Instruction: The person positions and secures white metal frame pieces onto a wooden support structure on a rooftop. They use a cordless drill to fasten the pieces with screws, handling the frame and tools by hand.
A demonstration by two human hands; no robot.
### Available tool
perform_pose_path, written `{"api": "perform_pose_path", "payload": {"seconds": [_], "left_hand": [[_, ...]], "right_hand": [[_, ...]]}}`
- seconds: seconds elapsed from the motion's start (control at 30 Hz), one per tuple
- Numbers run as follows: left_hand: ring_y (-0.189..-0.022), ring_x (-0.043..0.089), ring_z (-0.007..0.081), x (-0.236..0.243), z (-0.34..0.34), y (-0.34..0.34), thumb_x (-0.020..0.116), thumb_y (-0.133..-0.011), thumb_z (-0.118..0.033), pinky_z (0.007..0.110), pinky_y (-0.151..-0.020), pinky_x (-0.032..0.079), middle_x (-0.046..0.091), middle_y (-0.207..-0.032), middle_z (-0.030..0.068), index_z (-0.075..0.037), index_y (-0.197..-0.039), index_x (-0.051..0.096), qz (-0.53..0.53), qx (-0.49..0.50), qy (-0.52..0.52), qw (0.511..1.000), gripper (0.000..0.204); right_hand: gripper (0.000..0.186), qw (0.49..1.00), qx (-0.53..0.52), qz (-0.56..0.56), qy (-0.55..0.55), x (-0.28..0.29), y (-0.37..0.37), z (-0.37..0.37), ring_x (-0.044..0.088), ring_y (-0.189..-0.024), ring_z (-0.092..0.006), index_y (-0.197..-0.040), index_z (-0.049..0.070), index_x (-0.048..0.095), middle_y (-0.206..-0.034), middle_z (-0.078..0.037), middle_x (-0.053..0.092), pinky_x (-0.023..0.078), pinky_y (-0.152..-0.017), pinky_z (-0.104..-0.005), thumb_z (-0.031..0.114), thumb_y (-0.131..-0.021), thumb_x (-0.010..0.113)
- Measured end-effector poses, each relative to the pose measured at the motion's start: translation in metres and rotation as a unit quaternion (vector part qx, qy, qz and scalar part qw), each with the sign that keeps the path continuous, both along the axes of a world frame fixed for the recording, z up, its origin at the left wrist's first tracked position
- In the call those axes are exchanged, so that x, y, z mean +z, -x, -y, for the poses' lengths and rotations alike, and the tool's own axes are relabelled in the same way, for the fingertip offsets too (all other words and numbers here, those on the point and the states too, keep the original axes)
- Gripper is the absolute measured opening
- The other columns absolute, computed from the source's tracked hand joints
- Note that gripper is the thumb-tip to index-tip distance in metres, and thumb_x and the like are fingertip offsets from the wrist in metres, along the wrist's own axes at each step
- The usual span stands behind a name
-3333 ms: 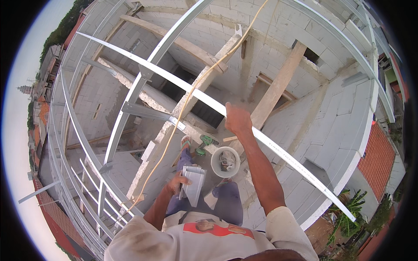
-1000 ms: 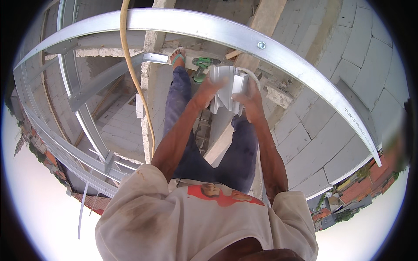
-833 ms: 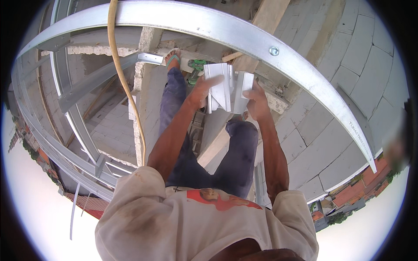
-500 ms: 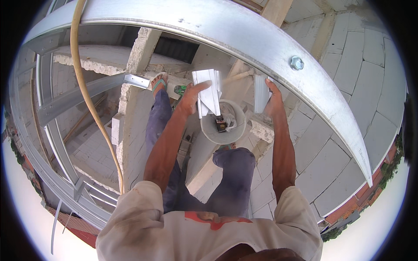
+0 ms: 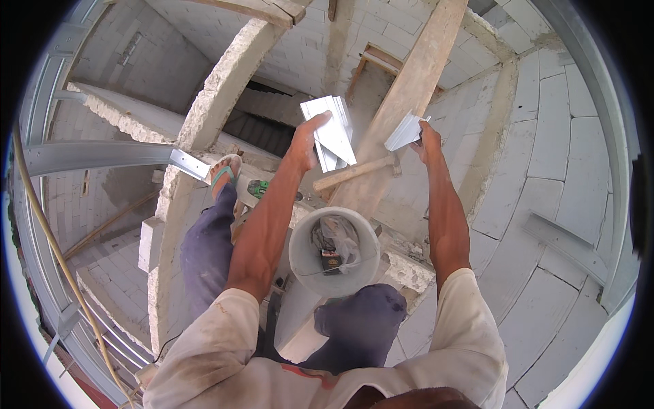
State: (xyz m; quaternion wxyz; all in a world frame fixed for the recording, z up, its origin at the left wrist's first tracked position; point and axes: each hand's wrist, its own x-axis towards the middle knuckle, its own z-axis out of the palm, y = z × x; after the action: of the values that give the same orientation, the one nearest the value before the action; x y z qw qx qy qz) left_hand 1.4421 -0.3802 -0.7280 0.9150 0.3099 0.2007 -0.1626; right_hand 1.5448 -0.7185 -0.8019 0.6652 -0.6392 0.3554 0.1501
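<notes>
Presently, the stack of metal profiles (image 5: 325,140) sits clamped in our left hand (image 5: 304,144), thumb across its face; our right hand (image 5: 428,144) pinches a lone metal profile (image 5: 405,132), the two hands well apart. Beyond, a hammer (image 5: 354,173) lies across the wooden plank (image 5: 429,58). Nearer us: pale bucket (image 5: 297,251), holding a plastic bag (image 5: 349,238) and small box (image 5: 331,262). Step in hand, we judge: handling the profiles in two lots. Any next move calls for steady grips on both.
</notes>
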Motion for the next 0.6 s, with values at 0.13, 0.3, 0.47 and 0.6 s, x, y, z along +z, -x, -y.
{"api": "perform_pose_path", "payload": {"seconds": [0.13, 0.3, 0.47, 0.6], "left_hand": [[-0.103, 0.074, 0.0279, -0.024, 0.006, -0.007, 0.062, -0.103, -0.029, 0.043, -0.094, 0.060, 0.072, -0.115, 0.0157, 0.000, -0.134, 0.059, 0.005, -0.017, -0.020, 1.000, 0.042], [-0.101, 0.074, 0.0267, -0.027, 0.014, 0.001, 0.060, -0.104, -0.034, 0.043, -0.093, 0.062, 0.073, -0.115, 0.0156, -0.002, -0.132, 0.060, 0.021, 0.013, -0.012, 1.000, 0.042], [-0.109, 0.071, 0.0278, -0.024, 0.018, 0.006, 0.057, -0.105, -0.035, 0.045, -0.100, 0.057, 0.070, -0.123, 0.0133, -0.004, -0.136, 0.058, 0.040, 0.034, 0.017, 0.998, 0.044], [-0.109, 0.070, 0.0271, -0.019, 0.026, 0.011, 0.059, -0.105, -0.034, 0.045, -0.100, 0.056, 0.070, -0.122, 0.0130, -0.005, -0.136, 0.059, 0.042, 0.036, 0.018, 0.998, 0.043]], "right_hand": [[0.034, 0.995, -0.071, 0.054, -0.054, -0.050, -0.021, -0.001, 0.067, -0.098, -0.0266, -0.123, -0.004, 0.059, -0.108, -0.015, 0.063, 0.062, -0.081, -0.0451, 0.018, -0.100, 0.067], [0.042, 0.968, -0.212, 0.124, 0.047, -0.069, -0.021, -0.036, 0.069, -0.086, -0.0244, -0.131, -0.002, 0.055, -0.106, -0.017, 0.065, 0.064, -0.067, -0.0409, 0.017, -0.098, 0.072], [0.065, 0.970, 0.023, 0.129, 0.205, -0.078, -0.016, -0.005, 0.067, -0.064, -0.0233, -0.138, -0.002, 0.054, -0.104, -0.018, 0.071, 0.060, -0.056, -0.0376, 0.032, -0.090, 0.082], [0.077, 0.954, 0.078, 0.115, 0.264, -0.091, -0.013, 0.010, 0.069, -0.072, -0.0215, -0.142, -0.003, 0.055, -0.107, -0.019, 0.070, 0.057, -0.060, -0.0354, 0.043, -0.087, 0.083]]}}
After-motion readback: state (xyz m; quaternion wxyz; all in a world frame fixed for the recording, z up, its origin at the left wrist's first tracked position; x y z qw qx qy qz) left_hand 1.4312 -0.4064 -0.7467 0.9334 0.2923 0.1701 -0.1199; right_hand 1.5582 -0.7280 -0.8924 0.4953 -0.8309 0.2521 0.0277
